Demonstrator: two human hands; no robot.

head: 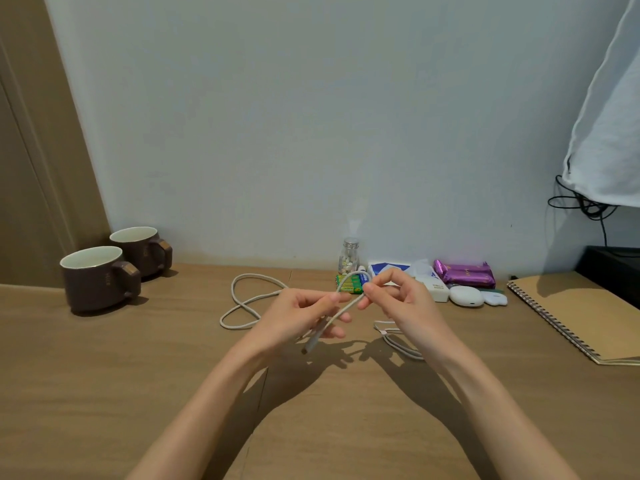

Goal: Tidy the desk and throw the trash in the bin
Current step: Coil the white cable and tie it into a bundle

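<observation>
A white braided cable (pixel 242 303) lies in loose loops on the wooden desk (pixel 138 375), and one end of it is lifted off the desk between my hands. My left hand (pixel 298 317) grips the cable near its plug, which hangs down below the fingers. My right hand (pixel 398 296) pinches the same cable a little farther along, bending it into a small loop above the desk. A second, thinner white cable (pixel 394 337) lies on the desk under my right wrist, partly hidden.
Two brown mugs (pixel 100 275) stand at the back left. Along the wall are a small pill bottle (pixel 349 256), a green battery pack (pixel 349 284), purple snack packets (pixel 464 271), a white earbud case (pixel 465 295) and other small items. A spiral notebook (pixel 585 313) lies at right.
</observation>
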